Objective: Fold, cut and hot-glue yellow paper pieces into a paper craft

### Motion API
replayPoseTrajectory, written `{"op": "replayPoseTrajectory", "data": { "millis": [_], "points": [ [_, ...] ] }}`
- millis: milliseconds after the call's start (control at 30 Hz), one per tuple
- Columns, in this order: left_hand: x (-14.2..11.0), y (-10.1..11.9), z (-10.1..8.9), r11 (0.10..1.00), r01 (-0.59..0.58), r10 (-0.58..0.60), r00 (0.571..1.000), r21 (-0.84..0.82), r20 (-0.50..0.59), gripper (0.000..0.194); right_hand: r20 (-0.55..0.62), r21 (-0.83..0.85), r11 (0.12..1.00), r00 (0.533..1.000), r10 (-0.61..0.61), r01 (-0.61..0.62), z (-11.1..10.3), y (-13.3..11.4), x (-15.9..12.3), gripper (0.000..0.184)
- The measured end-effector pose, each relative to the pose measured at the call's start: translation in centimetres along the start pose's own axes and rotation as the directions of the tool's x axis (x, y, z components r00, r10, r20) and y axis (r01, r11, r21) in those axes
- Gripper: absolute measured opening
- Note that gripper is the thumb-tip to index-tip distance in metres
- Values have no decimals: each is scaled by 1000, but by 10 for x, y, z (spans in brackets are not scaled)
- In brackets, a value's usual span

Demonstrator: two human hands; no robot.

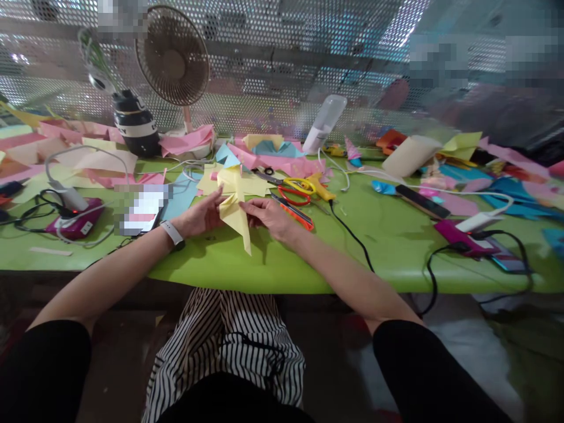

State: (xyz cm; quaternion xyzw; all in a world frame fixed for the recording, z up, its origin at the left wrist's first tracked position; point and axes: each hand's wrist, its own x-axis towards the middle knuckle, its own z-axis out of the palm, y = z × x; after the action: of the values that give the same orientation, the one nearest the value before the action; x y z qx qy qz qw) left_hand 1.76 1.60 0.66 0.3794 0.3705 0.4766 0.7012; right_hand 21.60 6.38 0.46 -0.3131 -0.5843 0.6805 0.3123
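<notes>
A folded piece of pale yellow paper (238,217) is held up above the green table, its narrow point hanging down. My left hand (205,212) grips its left edge, with some fingers hidden behind the sheet. From the other side my right hand (268,216) pinches the paper near its middle, thumb and index finger closed on it. Just beyond my hands lie more yellow paper sheets (259,185), scissors with red handles (296,195), a yellow glue gun (324,187) and an orange utility knife (296,216).
A phone (145,208) and a magenta power strip (81,218) lie left; another magenta power strip (462,238) sits right. Behind stand a fan (174,61), a black jar (136,126) and a tilted bottle (325,123). Cables cross the green table (388,258); coloured paper scraps line its back.
</notes>
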Motion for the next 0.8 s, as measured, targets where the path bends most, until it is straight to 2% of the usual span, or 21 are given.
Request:
{"op": "replayPoseTrajectory", "data": {
  "millis": [100, 167, 300, 433, 567, 633, 700, 767, 800],
  "points": [
    [-1, -4, 9, 1000, 5, -6, 998, -11, -65, 19, 1, -58, 998, 999, -32, 32, 3, 0, -3, 43],
    [-2, -4, 12, 1000, -7, 5, 992, -21, -129, 9, 12, -100, 995, 1000, -26, 27, 4, 0, -5, 43],
    [-1, -3, 11, 997, -61, 50, 976, -46, -212, 12, 78, -194, 981, 996, 48, -32, 6, 0, -8, 38],
    [-2, -4, 13, 997, -46, 34, 980, -55, -197, 16, 107, -193, 980, 992, 69, -47, 9, 1, -10, 39],
    [-3, -5, 14, 999, -25, 18, 987, -41, -161, 14, 120, -293, 956, 993, 16, 20, 7, 3, -11, 47],
    [-3, -2, 13, 997, -65, 56, 980, -41, -190, 14, 114, -412, 901, 989, -96, 135, 2, 3, -12, 45],
    [-4, 1, 12, 993, -106, 94, 970, -44, -224, 15, 101, -530, 786, 944, -313, 317, -6, 2, -13, 32],
    [-5, 4, 12, 992, -114, 98, 967, -53, -235, 14, 144, -604, 618, 832, -536, 503, -14, 1, -12, 20],
    [-6, 5, 12, 992, -111, 94, 968, -59, -235, 12, 190, -618, 533, 768, -612, 578, -17, 1, -11, 26]
  ]
}}
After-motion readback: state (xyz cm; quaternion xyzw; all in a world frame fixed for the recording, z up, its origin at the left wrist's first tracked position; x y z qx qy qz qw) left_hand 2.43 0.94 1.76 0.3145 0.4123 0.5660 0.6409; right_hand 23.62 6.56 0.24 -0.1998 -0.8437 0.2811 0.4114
